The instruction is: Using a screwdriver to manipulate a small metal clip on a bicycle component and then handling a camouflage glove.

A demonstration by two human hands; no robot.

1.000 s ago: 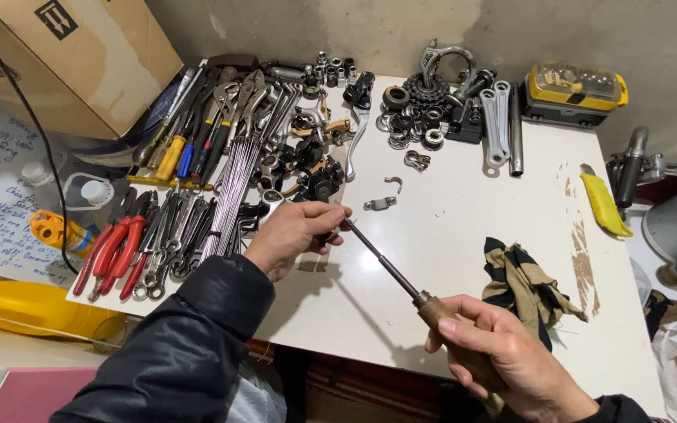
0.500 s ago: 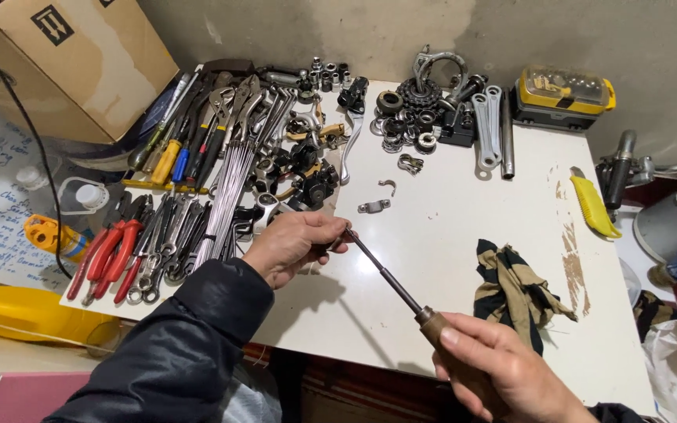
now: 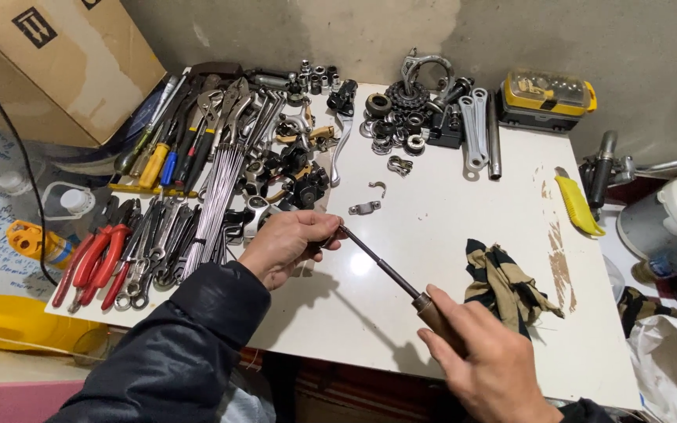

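My right hand [image 3: 489,366] grips the brown handle of a long screwdriver [image 3: 385,271] low at the right. Its dark shaft runs up and left across the white table [image 3: 432,196]. My left hand [image 3: 287,243] is closed around a small dark part at the tip of the shaft, and the part itself is mostly hidden by my fingers. Just beyond the left hand lies a heap of black metal parts [image 3: 291,180]. A small silver clamp piece [image 3: 363,207] rests on the table a little above the tip.
Pliers, wrenches and spokes [image 3: 197,196] cover the table's left side. Sprockets and rings [image 3: 401,117] and flat wrenches [image 3: 476,125] sit at the back. A yellow case [image 3: 546,98], a yellow cutter [image 3: 577,205], a striped rag [image 3: 511,286] and a cardboard box [image 3: 56,63] are around.
Both hands stay on the screwdriver and the part. The view has shifted slightly; the hands sit a little lower and the shaft angle is nearly the same.
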